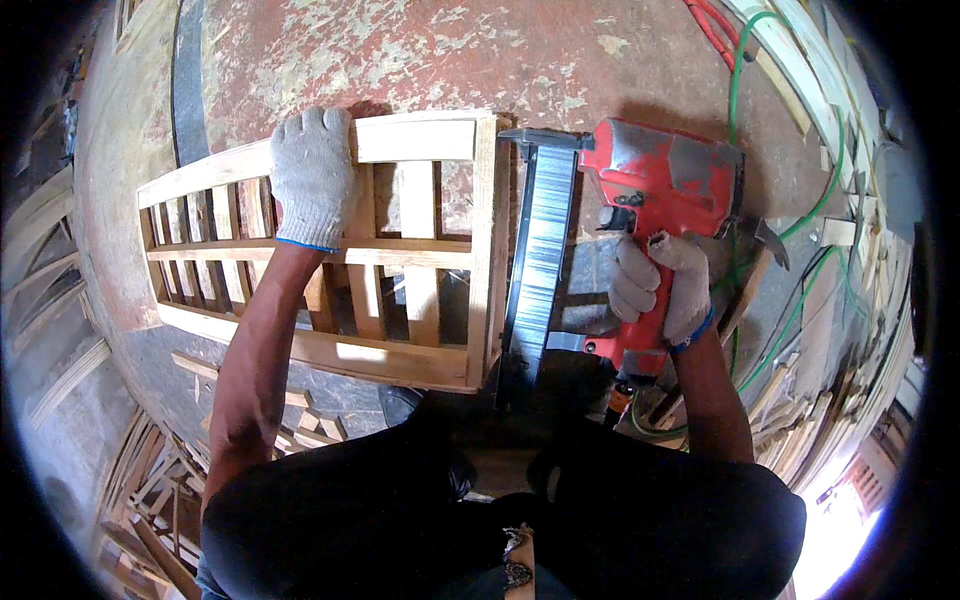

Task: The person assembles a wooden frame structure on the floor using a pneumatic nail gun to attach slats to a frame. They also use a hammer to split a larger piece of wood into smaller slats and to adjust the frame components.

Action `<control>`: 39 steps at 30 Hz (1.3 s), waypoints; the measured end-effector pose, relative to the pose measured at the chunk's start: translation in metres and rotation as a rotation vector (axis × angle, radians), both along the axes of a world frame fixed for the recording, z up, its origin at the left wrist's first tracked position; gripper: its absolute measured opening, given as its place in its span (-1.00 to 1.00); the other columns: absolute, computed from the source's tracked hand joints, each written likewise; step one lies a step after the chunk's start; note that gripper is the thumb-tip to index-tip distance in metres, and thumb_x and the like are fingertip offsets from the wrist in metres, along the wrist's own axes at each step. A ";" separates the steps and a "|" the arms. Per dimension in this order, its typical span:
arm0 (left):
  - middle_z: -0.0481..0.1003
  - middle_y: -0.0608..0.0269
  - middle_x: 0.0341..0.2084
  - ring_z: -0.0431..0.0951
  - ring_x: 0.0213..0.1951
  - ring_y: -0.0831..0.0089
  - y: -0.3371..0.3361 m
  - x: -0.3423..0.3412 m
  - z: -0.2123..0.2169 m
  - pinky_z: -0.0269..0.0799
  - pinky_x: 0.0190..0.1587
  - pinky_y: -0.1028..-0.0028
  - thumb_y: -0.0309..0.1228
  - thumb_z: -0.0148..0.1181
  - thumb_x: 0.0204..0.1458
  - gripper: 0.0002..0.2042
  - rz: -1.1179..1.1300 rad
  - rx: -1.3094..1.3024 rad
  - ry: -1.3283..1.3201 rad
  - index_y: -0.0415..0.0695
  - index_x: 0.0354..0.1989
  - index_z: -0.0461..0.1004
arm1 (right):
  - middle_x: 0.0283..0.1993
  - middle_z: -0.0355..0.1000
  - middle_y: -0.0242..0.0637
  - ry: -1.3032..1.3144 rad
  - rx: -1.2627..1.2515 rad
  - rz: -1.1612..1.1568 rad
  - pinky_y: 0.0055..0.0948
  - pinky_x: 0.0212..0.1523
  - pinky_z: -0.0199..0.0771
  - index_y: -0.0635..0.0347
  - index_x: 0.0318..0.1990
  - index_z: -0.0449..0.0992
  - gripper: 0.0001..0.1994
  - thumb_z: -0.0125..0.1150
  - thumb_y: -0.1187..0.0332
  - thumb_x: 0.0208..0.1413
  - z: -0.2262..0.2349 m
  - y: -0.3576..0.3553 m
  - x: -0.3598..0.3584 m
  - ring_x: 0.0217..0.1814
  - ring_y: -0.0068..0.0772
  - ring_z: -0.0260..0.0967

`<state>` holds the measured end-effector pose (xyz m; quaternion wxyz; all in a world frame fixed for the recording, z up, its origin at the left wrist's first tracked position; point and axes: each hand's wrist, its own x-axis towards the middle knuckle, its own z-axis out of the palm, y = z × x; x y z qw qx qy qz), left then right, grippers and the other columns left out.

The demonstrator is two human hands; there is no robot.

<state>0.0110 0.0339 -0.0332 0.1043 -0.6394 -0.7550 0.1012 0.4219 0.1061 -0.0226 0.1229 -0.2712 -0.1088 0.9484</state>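
Gloved left hand (313, 175) grips the top rail of a pale wooden slatted frame (420, 250) at centre, while the gloved right hand (660, 290) clasps a red pneumatic nail gun (650, 200) against its right edge.

The nail gun (660, 190) is showing chipped red paint over grey metal, its magazine (540, 260) gleaming dark grey. Both gloves are looking speckled grey-white with blue cuffs. The slatted frame (400, 250) is glowing pale yellow; green hoses (790, 320) are trailing across the mottled reddish floor (480, 55).
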 end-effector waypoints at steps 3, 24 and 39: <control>0.50 0.07 -0.21 0.53 -0.12 0.08 0.001 -0.004 -0.004 0.41 -0.04 0.11 -0.41 0.19 0.02 -0.77 -0.011 -0.002 -0.007 -0.10 -0.13 0.47 | -0.66 0.19 -0.40 0.011 -0.011 -0.005 -0.31 -0.51 0.26 0.02 -0.58 0.28 -0.61 0.20 0.02 0.11 -0.003 -0.003 0.003 -0.63 -0.37 0.21; 0.52 0.09 -0.20 0.55 -0.11 0.10 0.005 -0.005 -0.008 0.42 -0.01 0.13 -0.40 0.16 0.07 -0.81 -0.028 0.007 0.050 -0.09 -0.14 0.47 | -0.61 0.22 -0.41 -0.083 -0.161 -0.063 -0.22 -0.50 0.35 0.06 -0.44 0.36 -0.72 0.19 0.13 0.18 0.007 -0.011 0.008 -0.60 -0.34 0.26; 0.66 0.13 -0.26 0.68 -0.15 0.10 -0.008 -0.026 0.031 0.43 0.00 0.08 -0.31 0.27 0.07 -0.78 -0.140 -0.090 -0.277 0.01 -0.10 0.58 | -0.43 0.42 -0.40 -0.954 0.694 0.207 -0.41 -0.45 0.46 0.09 -0.23 0.46 -0.88 0.27 0.32 0.23 0.014 0.078 -0.018 -0.43 -0.48 0.40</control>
